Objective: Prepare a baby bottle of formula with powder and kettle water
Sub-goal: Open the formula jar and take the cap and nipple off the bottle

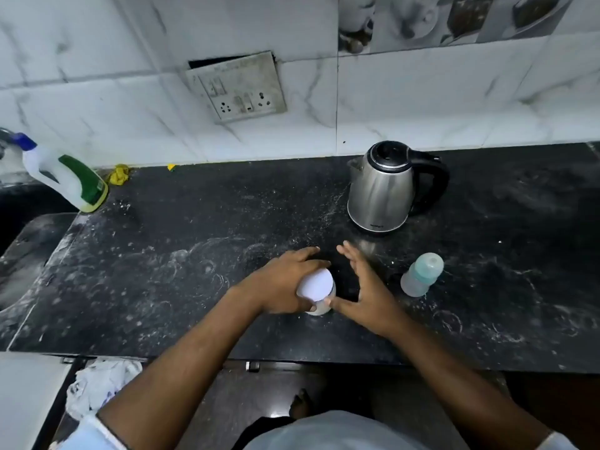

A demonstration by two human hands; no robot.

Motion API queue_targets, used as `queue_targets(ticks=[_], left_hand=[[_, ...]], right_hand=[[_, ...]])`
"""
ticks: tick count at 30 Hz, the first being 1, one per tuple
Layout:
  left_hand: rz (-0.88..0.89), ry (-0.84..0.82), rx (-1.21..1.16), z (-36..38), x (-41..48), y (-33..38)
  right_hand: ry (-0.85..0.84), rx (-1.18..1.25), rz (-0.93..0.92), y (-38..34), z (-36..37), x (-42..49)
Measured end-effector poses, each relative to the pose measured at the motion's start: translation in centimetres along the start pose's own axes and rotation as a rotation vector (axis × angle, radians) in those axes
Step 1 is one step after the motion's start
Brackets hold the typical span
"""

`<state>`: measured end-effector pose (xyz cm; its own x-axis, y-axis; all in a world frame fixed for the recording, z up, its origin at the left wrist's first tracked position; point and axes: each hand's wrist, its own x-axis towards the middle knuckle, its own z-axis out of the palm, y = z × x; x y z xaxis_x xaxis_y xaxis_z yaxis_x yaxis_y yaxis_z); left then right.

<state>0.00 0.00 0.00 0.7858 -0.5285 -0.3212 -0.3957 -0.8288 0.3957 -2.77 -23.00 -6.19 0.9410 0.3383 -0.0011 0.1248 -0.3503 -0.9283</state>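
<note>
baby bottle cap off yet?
No, the baby bottle stands on the counter with its teal cap on, untouched by either hand.

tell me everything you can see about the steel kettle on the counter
The stainless steel electric kettle stands upright at the back of the dark speckled stone counter, near the white marble-look wall tiles. Its body is brushed metal, with a black closed lid, a black loop handle pointing right and a short spout facing left. A small dark logo sits near the base. No cord shows, and neither hand touches it. White powder specks dust the counter around it.
</note>
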Motion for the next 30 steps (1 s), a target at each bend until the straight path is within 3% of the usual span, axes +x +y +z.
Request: queue_targets(ticks=[4,8,20,26,30], left_hand=[[0.130,-0.020,0.161,0.2,1.2,-0.3],[0.219,-0.059,0.240,0.2,2.0,-0.6],[0.336,-0.137,0.366,-1.6,3.5,0.3],[0.493,-0.082,0.572,-0.6,3.8,-1.7],[0.704,0.106,0.672,0.2,4.4,-3.1]], right_hand=[[-0.117,0.032,0.166,1.3,1.9,0.2],[-0.127,0.175,0.179,2.3,3.2,0.7],[0.050,0.135,0.185,3.0,5.7,0.6],[0.124,0.043,0.193,2.7,6.7,0.4],[0.145,0.005,0.189,2.5,6.9,0.3]])
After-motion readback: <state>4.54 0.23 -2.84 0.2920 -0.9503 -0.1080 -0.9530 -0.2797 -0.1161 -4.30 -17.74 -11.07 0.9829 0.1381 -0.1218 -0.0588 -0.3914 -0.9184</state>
